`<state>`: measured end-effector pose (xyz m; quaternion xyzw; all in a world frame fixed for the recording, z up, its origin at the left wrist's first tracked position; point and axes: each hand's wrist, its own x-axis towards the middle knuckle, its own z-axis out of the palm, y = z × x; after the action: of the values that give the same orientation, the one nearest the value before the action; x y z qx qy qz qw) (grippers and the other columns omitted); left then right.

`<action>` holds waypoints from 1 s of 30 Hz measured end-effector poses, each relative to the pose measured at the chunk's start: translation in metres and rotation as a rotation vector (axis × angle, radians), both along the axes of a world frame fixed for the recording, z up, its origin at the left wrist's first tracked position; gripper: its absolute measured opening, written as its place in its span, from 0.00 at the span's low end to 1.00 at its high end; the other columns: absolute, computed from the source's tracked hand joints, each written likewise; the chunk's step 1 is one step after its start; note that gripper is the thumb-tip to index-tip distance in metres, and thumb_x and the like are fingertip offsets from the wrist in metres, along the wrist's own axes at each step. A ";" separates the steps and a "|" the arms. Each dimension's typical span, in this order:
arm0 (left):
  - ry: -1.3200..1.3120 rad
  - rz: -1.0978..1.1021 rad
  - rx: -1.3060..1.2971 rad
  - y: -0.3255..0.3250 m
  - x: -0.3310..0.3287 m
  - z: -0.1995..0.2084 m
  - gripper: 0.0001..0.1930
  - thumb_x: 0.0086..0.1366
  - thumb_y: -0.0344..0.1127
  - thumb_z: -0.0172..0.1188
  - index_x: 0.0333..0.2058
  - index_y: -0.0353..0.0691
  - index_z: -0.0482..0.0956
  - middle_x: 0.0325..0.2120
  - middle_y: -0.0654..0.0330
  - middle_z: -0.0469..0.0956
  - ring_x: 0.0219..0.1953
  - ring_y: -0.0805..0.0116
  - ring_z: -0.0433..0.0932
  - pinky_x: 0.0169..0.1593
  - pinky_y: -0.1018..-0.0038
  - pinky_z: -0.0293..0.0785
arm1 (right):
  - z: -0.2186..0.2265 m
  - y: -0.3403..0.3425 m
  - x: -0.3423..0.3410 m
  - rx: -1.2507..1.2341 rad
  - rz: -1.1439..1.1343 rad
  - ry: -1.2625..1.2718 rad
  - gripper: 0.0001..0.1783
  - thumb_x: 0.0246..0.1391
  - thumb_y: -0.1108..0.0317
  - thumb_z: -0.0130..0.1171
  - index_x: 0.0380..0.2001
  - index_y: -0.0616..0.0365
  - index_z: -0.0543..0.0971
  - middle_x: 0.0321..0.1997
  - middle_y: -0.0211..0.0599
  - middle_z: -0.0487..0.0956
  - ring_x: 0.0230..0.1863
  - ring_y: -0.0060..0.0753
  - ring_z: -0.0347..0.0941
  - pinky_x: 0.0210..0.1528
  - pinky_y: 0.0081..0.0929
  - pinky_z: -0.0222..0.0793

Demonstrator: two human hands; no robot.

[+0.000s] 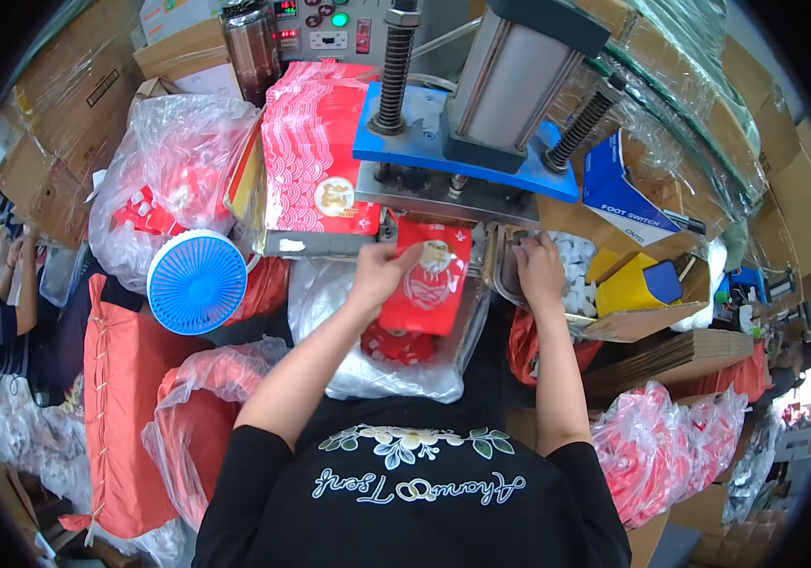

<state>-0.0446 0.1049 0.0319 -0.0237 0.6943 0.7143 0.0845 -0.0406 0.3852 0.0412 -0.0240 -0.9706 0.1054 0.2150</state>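
1. We see a grey metal ledge (303, 245), with the near end of a stack of red printed envelopes (320, 142) resting on it.
2. To its right we find a metal tray (494, 270); small white blocks (578, 270) lie in or beside it, we cannot tell which.
3. We see an open cardboard carton (647, 326) holding a yellow-and-blue container (634, 284).
4. Nearer us, a clear plastic bag (325, 350) carries red pieces (394, 346); its support is hidden.

Smooth, paper-like red packet (431, 293)
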 end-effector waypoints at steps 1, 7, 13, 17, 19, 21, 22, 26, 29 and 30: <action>0.152 0.025 -0.144 -0.015 -0.011 -0.002 0.16 0.62 0.40 0.65 0.42 0.33 0.82 0.32 0.54 0.84 0.33 0.61 0.84 0.35 0.69 0.76 | 0.001 -0.002 0.002 0.004 0.019 0.031 0.11 0.52 0.67 0.62 0.37 0.60 0.82 0.43 0.46 0.79 0.46 0.49 0.75 0.45 0.38 0.71; 0.845 0.328 -1.107 -0.084 0.002 -0.013 0.15 0.56 0.35 0.66 0.44 0.46 0.83 0.47 0.60 0.81 0.59 0.57 0.71 0.67 0.57 0.51 | 0.004 0.006 0.014 -0.718 0.123 -0.003 0.11 0.55 0.69 0.62 0.41 0.61 0.80 0.35 0.35 0.79 0.34 0.27 0.75 0.37 0.23 0.71; 0.566 0.244 -0.705 -0.088 0.037 0.023 0.05 0.58 0.24 0.62 0.33 0.37 0.84 0.31 0.56 0.84 0.35 0.63 0.82 0.46 0.72 0.73 | 0.054 -0.047 0.038 -0.910 0.298 -0.122 0.12 0.54 0.74 0.63 0.42 0.62 0.78 0.36 0.31 0.80 0.37 0.20 0.75 0.42 0.19 0.70; 0.330 0.038 -0.254 -0.068 0.058 0.008 0.06 0.59 0.24 0.63 0.35 0.32 0.84 0.29 0.62 0.83 0.33 0.79 0.78 0.40 0.79 0.73 | 0.085 -0.091 0.051 -0.752 0.494 -0.237 0.10 0.53 0.73 0.64 0.39 0.62 0.81 0.37 0.32 0.81 0.40 0.21 0.76 0.45 0.20 0.69; 0.330 -0.054 -0.221 -0.058 0.065 -0.005 0.05 0.60 0.26 0.64 0.35 0.33 0.85 0.29 0.63 0.83 0.33 0.80 0.77 0.39 0.81 0.72 | 0.080 -0.103 0.051 -0.786 0.628 -0.300 0.11 0.53 0.73 0.65 0.40 0.63 0.80 0.38 0.34 0.82 0.43 0.22 0.76 0.46 0.21 0.69; 0.201 -0.158 -0.124 -0.047 0.075 0.007 0.06 0.62 0.29 0.65 0.35 0.33 0.85 0.29 0.64 0.83 0.33 0.81 0.76 0.38 0.81 0.72 | 0.068 -0.103 0.046 -0.820 0.676 -0.385 0.14 0.52 0.69 0.65 0.40 0.64 0.79 0.41 0.39 0.82 0.44 0.31 0.79 0.50 0.28 0.71; 0.105 -0.160 -0.068 -0.045 0.074 -0.001 0.08 0.63 0.33 0.65 0.35 0.33 0.85 0.28 0.65 0.82 0.30 0.82 0.75 0.35 0.81 0.71 | 0.061 -0.101 0.044 -0.817 0.678 -0.382 0.14 0.52 0.69 0.65 0.40 0.64 0.79 0.41 0.39 0.82 0.44 0.31 0.79 0.50 0.28 0.71; 0.071 -0.159 -0.147 -0.031 0.056 -0.010 0.12 0.64 0.37 0.64 0.35 0.30 0.84 0.27 0.64 0.82 0.27 0.82 0.74 0.31 0.81 0.70 | 0.051 -0.093 0.038 -1.058 0.534 -0.437 0.18 0.52 0.67 0.65 0.45 0.63 0.78 0.42 0.40 0.83 0.45 0.33 0.79 0.49 0.28 0.71; -0.018 -0.022 0.069 -0.010 0.035 -0.011 0.15 0.63 0.37 0.64 0.34 0.26 0.83 0.25 0.60 0.82 0.27 0.80 0.76 0.30 0.79 0.73 | 0.051 -0.067 0.034 -0.636 0.304 -0.084 0.18 0.53 0.64 0.65 0.45 0.59 0.80 0.42 0.41 0.83 0.42 0.36 0.80 0.46 0.29 0.72; -0.016 -0.015 0.073 -0.005 0.030 -0.008 0.15 0.63 0.37 0.64 0.34 0.26 0.83 0.25 0.60 0.82 0.27 0.80 0.76 0.30 0.79 0.73 | 0.057 -0.057 0.035 -0.474 0.202 -0.025 0.16 0.53 0.65 0.65 0.44 0.59 0.81 0.40 0.41 0.83 0.41 0.35 0.80 0.46 0.27 0.73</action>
<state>-0.0145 0.1000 0.0236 -0.0210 0.6673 0.7383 0.0961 -0.0055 0.3282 0.0982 0.0218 -0.9188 0.3507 0.1798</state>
